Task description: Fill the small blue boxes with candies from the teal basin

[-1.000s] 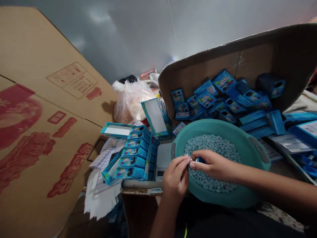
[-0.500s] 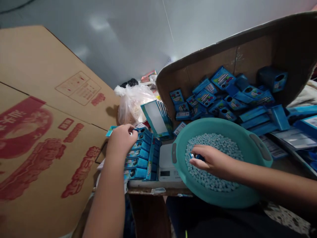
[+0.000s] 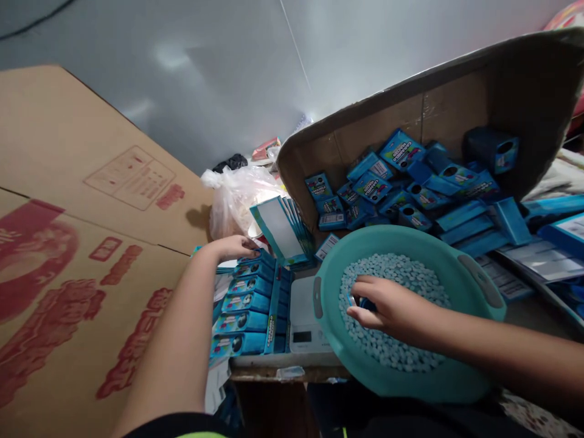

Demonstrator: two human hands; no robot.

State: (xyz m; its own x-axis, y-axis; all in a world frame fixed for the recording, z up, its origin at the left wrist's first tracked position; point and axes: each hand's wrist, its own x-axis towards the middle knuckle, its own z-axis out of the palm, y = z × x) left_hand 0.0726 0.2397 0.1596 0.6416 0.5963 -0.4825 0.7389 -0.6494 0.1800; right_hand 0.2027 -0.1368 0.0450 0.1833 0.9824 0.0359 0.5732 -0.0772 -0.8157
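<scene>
In teal basin (image 3: pixel 474 286) | pale blue tablets (image 3: pixel 401 274), small, heaped | right hand (image 3: pixel 387 307) on them

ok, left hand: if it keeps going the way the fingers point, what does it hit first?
Probably the upright stack of flat blue cartons, just beyond the fingertips of the left hand, which rests at the far end of the row of small blue boxes. Depth is unclear.

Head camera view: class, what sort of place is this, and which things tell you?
Probably a small hand-packing workspace. A teal basin holds loose pale blue tablets, filled blue retail boxes stand in rows beside a small scale, and a cardboard carton holds more blue boxes.
</scene>
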